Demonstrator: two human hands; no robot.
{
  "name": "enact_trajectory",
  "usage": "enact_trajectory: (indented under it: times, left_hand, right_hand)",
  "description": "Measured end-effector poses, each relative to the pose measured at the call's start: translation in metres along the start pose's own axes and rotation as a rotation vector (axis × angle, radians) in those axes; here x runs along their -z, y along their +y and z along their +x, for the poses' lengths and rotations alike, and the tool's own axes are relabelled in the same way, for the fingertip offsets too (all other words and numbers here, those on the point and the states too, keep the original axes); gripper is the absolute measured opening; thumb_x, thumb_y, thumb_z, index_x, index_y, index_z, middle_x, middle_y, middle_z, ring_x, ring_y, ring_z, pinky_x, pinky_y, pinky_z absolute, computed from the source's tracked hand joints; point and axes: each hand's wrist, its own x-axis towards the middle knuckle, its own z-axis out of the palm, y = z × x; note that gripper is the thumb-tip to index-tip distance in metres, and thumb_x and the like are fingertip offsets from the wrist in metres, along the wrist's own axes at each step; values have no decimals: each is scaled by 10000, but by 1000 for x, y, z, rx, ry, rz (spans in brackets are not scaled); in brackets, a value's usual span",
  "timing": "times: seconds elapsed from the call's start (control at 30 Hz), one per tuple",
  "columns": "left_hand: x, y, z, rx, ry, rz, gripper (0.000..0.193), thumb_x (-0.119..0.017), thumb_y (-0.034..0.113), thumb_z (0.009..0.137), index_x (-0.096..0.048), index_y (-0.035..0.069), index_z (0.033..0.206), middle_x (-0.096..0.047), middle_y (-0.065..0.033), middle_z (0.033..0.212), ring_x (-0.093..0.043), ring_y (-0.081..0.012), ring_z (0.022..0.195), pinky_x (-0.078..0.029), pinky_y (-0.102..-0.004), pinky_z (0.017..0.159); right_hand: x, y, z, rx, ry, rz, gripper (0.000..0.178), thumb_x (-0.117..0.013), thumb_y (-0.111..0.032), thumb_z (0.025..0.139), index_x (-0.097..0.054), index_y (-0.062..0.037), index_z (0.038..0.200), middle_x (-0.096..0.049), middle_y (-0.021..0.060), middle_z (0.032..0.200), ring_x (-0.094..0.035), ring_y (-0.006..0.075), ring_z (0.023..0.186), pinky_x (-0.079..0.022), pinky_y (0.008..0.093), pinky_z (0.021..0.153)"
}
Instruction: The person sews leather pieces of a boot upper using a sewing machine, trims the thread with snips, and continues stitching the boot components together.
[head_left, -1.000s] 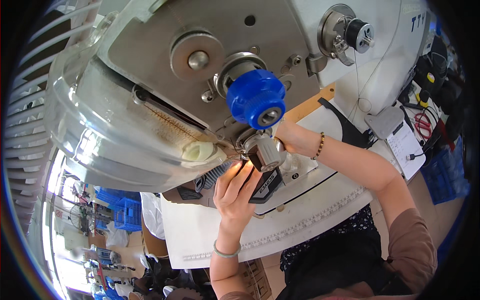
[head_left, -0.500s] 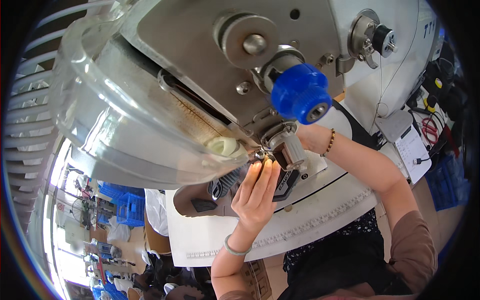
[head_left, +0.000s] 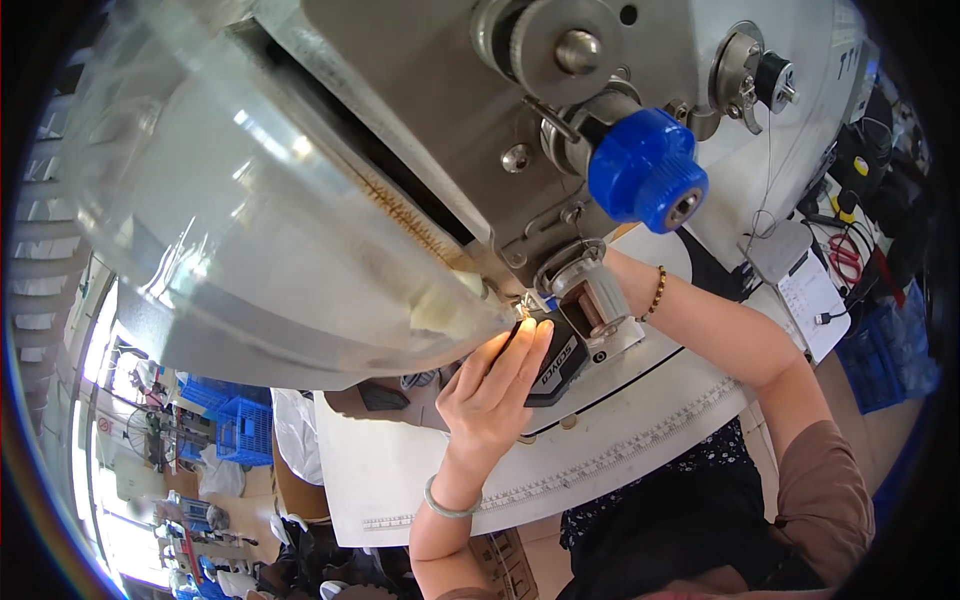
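Note:
A black piece with pale lettering [head_left: 557, 372] lies under the needle area of an industrial sewing machine [head_left: 420, 130]. My left hand [head_left: 490, 385], a pale bangle on its wrist, holds that piece by its left side, fingers stretched and close together. Its fingertips reach the lit spot beside the needle, and its thumb is hidden. My right hand [head_left: 622, 275] comes round the far right side of the machine head; a beaded bracelet circles its wrist. The machine hides its fingers. A blue knob [head_left: 648, 170] sits above the hands.
A clear plastic guard [head_left: 270, 250] bulges at the left, close to my left hand. The white table [head_left: 420, 500] carries a ruler strip [head_left: 600, 468] along its near edge. Blue crates [head_left: 245, 430] stand on the floor at left. Cables and a white notepad [head_left: 815, 300] lie at right.
The view has shifted, so the machine head and guard look larger and nearer. My left hand has moved slightly left and down in the picture, still at the black piece.

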Motion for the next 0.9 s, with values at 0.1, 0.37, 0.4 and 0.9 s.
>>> enact_trajectory:
  times: [0.1,0.37,0.4,0.9]
  left_hand:
    - [-2,-4,-2,-9,33,-19,522,-580,-46,515,-690,110,1001,-611,24,975,-581,-131,807,-498,-222,642]
    - [-1,-9,1,4,5,-78,553,-587,-56,497,-691,135,1005,-616,29,950,-585,-142,810,-506,-236,673]
    - [-1,-11,1,10,13,-103,560,-588,-60,493,-692,143,1005,-619,30,950,-587,-146,818,-511,-244,686]
    - [-15,-31,-8,54,134,-293,425,-688,74,517,-722,190,924,-580,29,842,-605,-145,828,-516,-261,702]
  right_hand:
    - [-3,0,-2,42,-43,61,167,-382,-179,951,-474,-62,876,-516,6,759,-521,70,638,-477,242,548]
    - [-4,-2,-4,103,64,-72,130,-451,-3,833,-521,-21,942,-567,25,789,-558,78,664,-480,228,580]
    - [-6,-3,-6,105,63,-74,130,-451,-3,833,-521,-21,942,-567,25,789,-558,78,664,-480,228,580]
    - [-4,22,1,444,89,59,80,-493,-17,811,-545,-55,858,-565,1,746,-534,40,617,-434,184,543]
